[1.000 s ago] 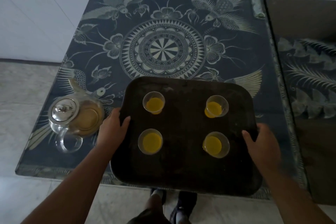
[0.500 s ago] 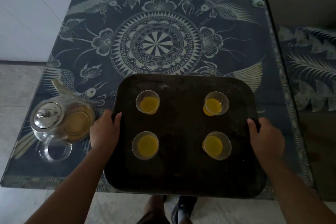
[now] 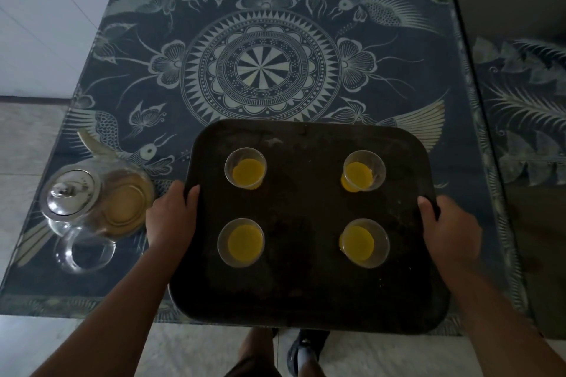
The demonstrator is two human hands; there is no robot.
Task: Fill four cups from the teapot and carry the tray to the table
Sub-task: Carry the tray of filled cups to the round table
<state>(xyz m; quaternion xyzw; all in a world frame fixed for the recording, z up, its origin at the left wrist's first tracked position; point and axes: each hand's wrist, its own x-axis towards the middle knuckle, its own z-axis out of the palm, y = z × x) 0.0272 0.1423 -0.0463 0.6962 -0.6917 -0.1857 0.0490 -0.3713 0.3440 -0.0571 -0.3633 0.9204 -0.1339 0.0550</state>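
A dark rectangular tray (image 3: 306, 291) lies at the near edge of a low patterned table (image 3: 263, 70), its front overhanging the edge. On it stand several clear cups holding yellow liquid: far left (image 3: 245, 167), far right (image 3: 364, 170), near left (image 3: 241, 242), near right (image 3: 364, 243). My left hand (image 3: 171, 217) grips the tray's left rim, thumb on top. My right hand (image 3: 450, 229) grips the right rim the same way. A glass teapot (image 3: 98, 205) with a metal lid stands on the table just left of my left hand.
A second dark patterned table (image 3: 526, 119) adjoins on the right. White tiled wall runs behind and to the left. Light floor tiles lie below the near edge, where my feet (image 3: 303, 352) show under the tray.
Both hands have closed onto the tray's side rims, thumbs now over the edges. The view has shifted so the tray and table sit slightly lower and closer.
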